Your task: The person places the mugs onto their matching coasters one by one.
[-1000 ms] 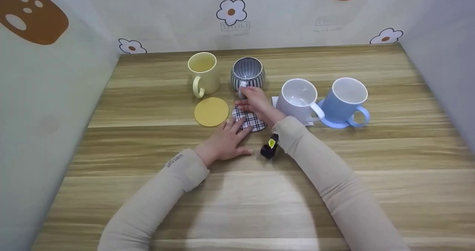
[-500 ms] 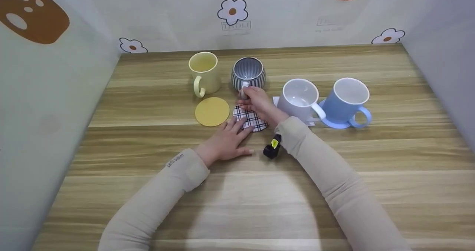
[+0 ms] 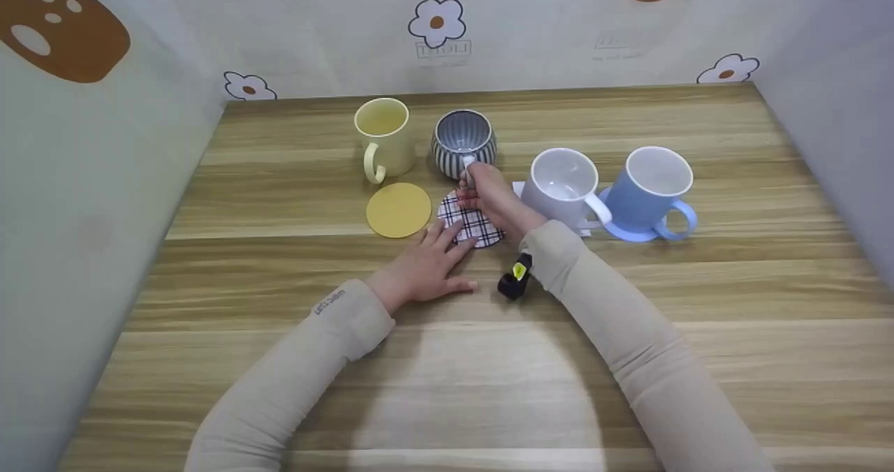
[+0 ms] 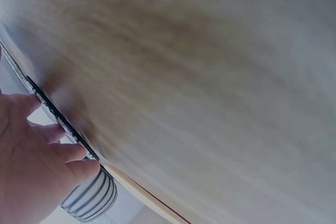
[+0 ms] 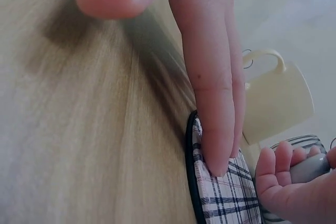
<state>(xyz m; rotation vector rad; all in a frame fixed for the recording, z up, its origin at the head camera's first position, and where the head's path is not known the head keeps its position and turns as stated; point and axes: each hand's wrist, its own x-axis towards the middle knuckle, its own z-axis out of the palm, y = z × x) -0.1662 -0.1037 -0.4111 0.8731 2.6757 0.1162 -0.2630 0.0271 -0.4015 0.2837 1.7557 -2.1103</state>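
My right hand (image 3: pixel 491 194) pinches the pale handle (image 3: pixel 468 167) of a round grey-and-white striped mug (image 3: pixel 447 158), which stands upright behind a plaid coaster (image 3: pixel 471 224). In the right wrist view, the curled fingers of that hand (image 5: pixel 299 192) wrap around the handle. My left hand (image 3: pixel 427 268) lies with spread fingers, and its fingertips rest on the coaster's near-left part. Those straight fingers also touch the plaid fabric (image 5: pixel 226 195) in the right wrist view. The left wrist view shows the coaster edge-on under the left fingers, with the striped mug (image 4: pixel 93 198) beyond.
A yellow mug (image 3: pixel 391 147) stands behind a round yellow coaster (image 3: pixel 399 210), left of the striped mug. To the right, a white mug (image 3: pixel 559 186) sits on a white coaster (image 3: pixel 517 190), beside a blue mug (image 3: pixel 639 189) on a blue coaster (image 3: pixel 630 233). Walls surround the wooden table (image 3: pixel 482 381).
The striped mug has turned a little, its handle swinging to the right, and its body has shifted slightly left and nearer. My right hand followed the handle. The left hand stayed put.
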